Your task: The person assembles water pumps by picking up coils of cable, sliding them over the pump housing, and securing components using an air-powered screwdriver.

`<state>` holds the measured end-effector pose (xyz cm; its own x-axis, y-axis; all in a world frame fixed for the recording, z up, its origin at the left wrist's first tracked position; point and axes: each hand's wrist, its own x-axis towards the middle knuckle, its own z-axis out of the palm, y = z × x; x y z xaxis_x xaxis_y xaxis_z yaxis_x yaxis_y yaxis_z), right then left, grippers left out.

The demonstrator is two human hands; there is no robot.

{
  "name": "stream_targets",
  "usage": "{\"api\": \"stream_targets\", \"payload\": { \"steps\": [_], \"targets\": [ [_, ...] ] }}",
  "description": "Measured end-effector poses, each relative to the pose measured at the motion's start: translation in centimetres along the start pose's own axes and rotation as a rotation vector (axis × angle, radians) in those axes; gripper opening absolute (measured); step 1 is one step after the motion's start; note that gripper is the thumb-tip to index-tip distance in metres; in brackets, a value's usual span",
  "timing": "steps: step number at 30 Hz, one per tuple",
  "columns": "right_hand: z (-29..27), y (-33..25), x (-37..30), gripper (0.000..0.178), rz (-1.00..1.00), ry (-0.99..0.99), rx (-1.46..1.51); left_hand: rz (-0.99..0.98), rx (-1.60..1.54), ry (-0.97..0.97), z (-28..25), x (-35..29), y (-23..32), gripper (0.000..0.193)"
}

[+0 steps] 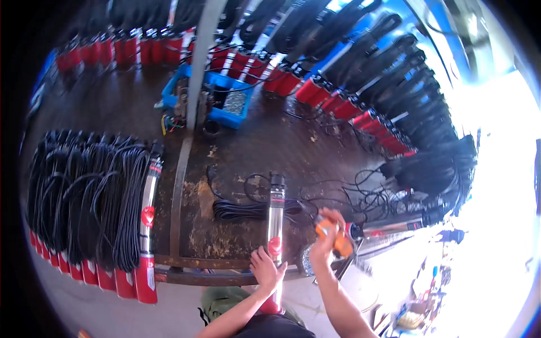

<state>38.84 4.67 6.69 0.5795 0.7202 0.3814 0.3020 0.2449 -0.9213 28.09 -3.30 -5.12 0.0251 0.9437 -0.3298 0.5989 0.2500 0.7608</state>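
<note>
A silver cylindrical submersible pump (275, 217) with a black top and a red lower end lies across the bench edge, pointing toward me. My left hand (266, 269) grips it near its red label, fingers on one side and thumb on the other. To its right, my right hand (326, 239) is closed around an orange power tool (340, 241), blurred and held above the bench edge; its tip cannot be made out. A coil of black cable (239, 210) lies behind the pump. Beside my right wrist is a round container of small metal pieces (307, 260), partly hidden.
Finished-looking pumps with coiled cables (93, 197) stand packed at the left. More red-ended pumps (338, 104) line the back. Blue bins (228, 107) sit behind a metal post (198, 73). Another pump (389, 227) and loose cables (366, 194) lie at the right.
</note>
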Motion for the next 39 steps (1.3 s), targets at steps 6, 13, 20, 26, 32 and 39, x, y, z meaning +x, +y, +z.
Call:
{"api": "stream_targets", "payload": {
  "steps": [6,13,20,26,32,39],
  "targets": [
    [-10.9,4.8,-10.4,0.072,0.889,0.603,0.601,0.025,-0.090,0.057,-3.1,-0.3,-1.0,0.088],
    [-13.5,10.5,-7.2,0.064,1.214,0.915,1.131,-0.075,-0.751,0.084,-4.9,-0.4,-5.1,0.059],
    [-9.6,11.5,-8.1,0.047,1.083,0.212,1.013,-0.090,0.421,0.186,-5.3,-0.2,0.8,0.103],
    [-2.3,6.4,-14.4,0.046,0.690,-0.248,-0.068,-0.136,0.357,0.019,-6.2,2.8,-0.6,0.087],
    [-10.2,7.2,-24.8,0.104,1.102,-1.106,-0.102,-0.142,-0.168,-0.120,-4.1,0.9,-1.4,0.066],
    [-15.3,4.3,-24.5,0.065,1.032,-1.027,-0.176,-0.170,-0.143,-0.034,0.0,0.3,-5.5,0.074]
  ]
}}
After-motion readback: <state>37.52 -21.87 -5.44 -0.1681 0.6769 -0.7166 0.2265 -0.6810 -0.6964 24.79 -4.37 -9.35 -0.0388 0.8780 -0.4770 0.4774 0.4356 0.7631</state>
